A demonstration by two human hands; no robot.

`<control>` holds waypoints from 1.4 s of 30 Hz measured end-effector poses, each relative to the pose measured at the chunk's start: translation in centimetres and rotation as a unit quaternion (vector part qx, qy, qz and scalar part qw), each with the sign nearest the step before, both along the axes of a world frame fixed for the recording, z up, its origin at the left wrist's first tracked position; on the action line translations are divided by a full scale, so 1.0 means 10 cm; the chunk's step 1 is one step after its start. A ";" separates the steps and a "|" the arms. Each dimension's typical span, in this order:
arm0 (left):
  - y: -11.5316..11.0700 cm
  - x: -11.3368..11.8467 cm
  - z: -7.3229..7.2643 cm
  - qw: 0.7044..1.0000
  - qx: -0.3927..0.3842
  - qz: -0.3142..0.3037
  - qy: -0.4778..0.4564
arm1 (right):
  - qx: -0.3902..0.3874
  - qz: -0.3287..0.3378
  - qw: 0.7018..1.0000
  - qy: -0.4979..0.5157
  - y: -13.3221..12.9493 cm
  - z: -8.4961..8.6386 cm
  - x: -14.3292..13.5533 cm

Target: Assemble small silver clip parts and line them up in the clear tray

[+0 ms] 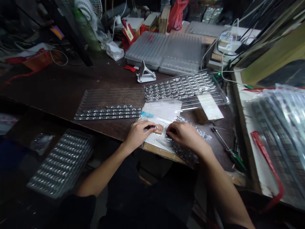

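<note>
My left hand (pixel 138 132) is closed, thumb and forefinger pinching a small metal part (pixel 156 127) above a brown block (pixel 159 129) on the white work surface. To its right, my right hand (pixel 182 132) has its fingers pressed together; what they hold, if anything, is hidden. It is beside a heap of small metal parts (pixel 184 151). Behind my left hand a clear tray (pixel 114 95) carries rows of shiny metal pieces along its near side. A second clear tray (pixel 181 87), tilted, holds many rows of similar pieces behind my right hand.
A white-topped block (pixel 209 106) and a green-handled screwdriver (pixel 235 159) lie to the right. Closed plastic trays (pixel 147 47) and a white stand (pixel 145 74) are at the back. Filled trays are stacked lower left (pixel 59 162) and far right (pixel 281 133).
</note>
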State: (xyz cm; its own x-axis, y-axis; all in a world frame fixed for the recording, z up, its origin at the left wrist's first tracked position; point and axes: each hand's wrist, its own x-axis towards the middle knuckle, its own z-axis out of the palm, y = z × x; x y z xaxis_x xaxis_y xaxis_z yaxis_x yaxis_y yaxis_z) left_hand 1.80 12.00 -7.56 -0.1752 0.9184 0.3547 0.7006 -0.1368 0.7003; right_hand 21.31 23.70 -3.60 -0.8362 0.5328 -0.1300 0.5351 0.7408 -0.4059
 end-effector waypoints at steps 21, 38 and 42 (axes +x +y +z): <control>-0.07 0.05 -0.05 0.998 0.048 0.036 0.030 | -0.014 0.027 0.980 0.195 -0.17 -0.29 -0.31; -0.26 -0.18 -0.01 0.986 -0.033 0.083 0.144 | 0.086 0.079 0.991 0.062 -0.26 -0.16 -0.33; -0.09 0.00 0.08 0.995 0.054 0.049 0.072 | 0.044 0.020 0.997 0.064 -0.12 -0.05 -0.18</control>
State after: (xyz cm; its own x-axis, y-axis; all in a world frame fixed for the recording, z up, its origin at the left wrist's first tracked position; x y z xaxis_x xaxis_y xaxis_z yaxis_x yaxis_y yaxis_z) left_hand 1.80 11.06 -6.80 -0.2025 0.8547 0.4779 0.8057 -0.1320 0.5775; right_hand 19.52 22.47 -4.06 -0.8636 0.5036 0.0250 0.4526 0.7961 -0.4018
